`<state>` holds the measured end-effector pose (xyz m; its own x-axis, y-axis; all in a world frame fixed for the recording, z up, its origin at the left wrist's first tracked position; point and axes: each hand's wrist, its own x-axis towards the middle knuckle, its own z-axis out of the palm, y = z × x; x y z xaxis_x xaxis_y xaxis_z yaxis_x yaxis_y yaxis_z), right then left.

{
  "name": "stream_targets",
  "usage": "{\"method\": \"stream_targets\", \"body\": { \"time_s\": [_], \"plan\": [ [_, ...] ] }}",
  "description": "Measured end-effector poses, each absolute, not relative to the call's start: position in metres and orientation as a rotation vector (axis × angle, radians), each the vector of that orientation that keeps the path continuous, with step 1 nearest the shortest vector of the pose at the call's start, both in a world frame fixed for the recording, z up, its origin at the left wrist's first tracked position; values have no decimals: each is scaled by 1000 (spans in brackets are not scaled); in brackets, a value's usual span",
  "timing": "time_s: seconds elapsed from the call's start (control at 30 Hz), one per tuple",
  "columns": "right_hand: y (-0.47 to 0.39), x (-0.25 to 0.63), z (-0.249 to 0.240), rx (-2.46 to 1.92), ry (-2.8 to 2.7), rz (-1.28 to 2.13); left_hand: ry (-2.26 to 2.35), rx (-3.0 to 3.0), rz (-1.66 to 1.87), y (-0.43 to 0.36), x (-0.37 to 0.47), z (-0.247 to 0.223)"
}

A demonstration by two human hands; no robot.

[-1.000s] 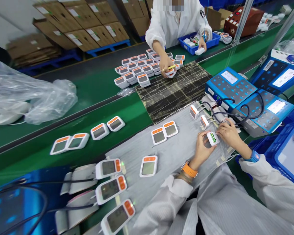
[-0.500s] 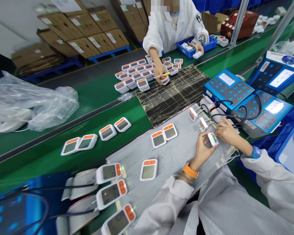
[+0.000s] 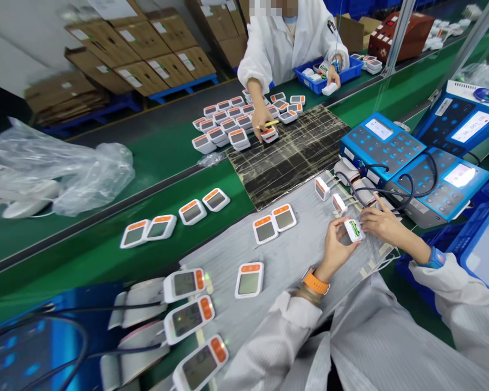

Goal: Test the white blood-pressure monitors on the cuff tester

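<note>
My left hand (image 3: 337, 242), with an orange watch at the wrist, grips a small white blood pressure monitor (image 3: 354, 231) by its edges. Green batteries show in the open back of that monitor. My right hand (image 3: 380, 221) meets the monitor's right side with fingers bent together; what sits between the fingertips is hidden. Just beyond my hands, two more monitors stand on edge, one farther back (image 3: 321, 188) and one nearer (image 3: 339, 205), beside wrist cuffs (image 3: 365, 191) with dark hoses.
Blue testers (image 3: 381, 138) stand at the right, near a blue bin (image 3: 464, 239). On the grey mat (image 3: 293, 260) lie several monitors; three at the left (image 3: 187, 320) have cuffs attached. Several ride the green belt (image 3: 85, 271). Across it, a co-worker's hand (image 3: 262, 119) touches a monitor.
The monitors on the green belt have shifted to the right and away. The co-worker's hand has moved slightly left with a monitor. My hands stay at the same monitor.
</note>
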<state>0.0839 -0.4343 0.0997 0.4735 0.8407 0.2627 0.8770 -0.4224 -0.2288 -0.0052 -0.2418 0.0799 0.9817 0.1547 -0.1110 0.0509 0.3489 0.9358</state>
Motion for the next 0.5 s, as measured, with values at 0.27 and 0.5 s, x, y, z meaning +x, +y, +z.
{"method": "stream_targets", "body": {
  "time_s": [0.27,0.5],
  "plan": [
    [-433,77,104,-2472,-1371,-104,156,1291,127,-250,-5,75],
    [-439,63,107,-2531,-1394,-142,110,1459,216,-266,-6,69]
  ]
}}
